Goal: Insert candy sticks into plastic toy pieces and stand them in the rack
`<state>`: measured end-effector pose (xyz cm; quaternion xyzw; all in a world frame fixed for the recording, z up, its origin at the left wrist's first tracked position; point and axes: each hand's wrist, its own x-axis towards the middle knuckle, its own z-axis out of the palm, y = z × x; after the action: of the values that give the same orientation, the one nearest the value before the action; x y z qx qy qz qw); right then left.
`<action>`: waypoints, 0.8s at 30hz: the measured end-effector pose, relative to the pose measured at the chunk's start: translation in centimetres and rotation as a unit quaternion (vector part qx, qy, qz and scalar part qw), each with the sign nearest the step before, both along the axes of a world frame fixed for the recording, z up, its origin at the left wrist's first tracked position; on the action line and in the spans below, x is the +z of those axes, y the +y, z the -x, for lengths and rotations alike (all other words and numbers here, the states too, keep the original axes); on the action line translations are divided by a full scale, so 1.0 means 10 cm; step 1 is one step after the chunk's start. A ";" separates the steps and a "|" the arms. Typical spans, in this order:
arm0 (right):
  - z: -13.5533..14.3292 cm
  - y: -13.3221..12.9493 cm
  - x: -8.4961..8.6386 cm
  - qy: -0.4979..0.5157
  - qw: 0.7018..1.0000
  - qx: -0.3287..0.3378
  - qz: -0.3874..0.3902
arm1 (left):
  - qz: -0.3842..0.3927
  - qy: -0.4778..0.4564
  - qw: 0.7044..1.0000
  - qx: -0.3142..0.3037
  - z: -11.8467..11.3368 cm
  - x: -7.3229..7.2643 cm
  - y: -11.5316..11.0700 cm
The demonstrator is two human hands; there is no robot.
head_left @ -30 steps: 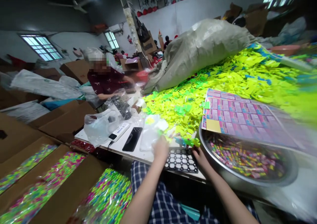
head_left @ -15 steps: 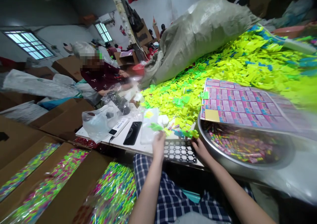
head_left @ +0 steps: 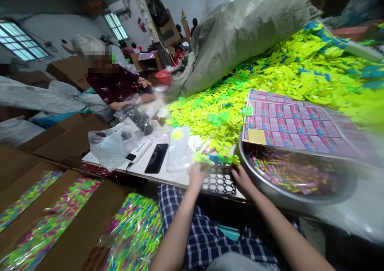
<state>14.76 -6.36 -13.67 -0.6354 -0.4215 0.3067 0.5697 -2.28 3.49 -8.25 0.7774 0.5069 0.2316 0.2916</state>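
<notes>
Black plastic grid tray (head_left: 221,182), hex holes, qty 1, nr front edge of white desk (head_left: 174,177). Yellow-green & blue plastic pcs (head_left: 221,159), 1 row, at tray's far edge. L hand (head_left: 198,174): fingers at row's L end, grip can't tell. R hand (head_left: 240,176): fingers at R end, grip ditto. Change vs. 0.5 s ago: L hand moved in, green pc beside it gone; row prob. longer, both ends now attended.
</notes>
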 end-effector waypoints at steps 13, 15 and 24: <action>-0.01 -0.01 0.02 -0.025 1.000 0.004 -0.002 | -0.070 0.031 0.997 -0.030 -0.03 -0.10 -0.01; -0.02 0.00 0.03 -0.028 1.000 0.005 -0.001 | -0.078 0.030 0.996 -0.014 -0.03 -0.12 0.00; -0.01 0.00 0.05 -0.055 0.998 0.001 0.003 | -0.061 0.042 0.997 -0.004 -0.02 -0.11 0.03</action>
<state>14.89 -6.32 -13.13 -0.6527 -0.4522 0.2729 0.5431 -2.05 3.83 -9.33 0.8048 0.5008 0.2281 0.2225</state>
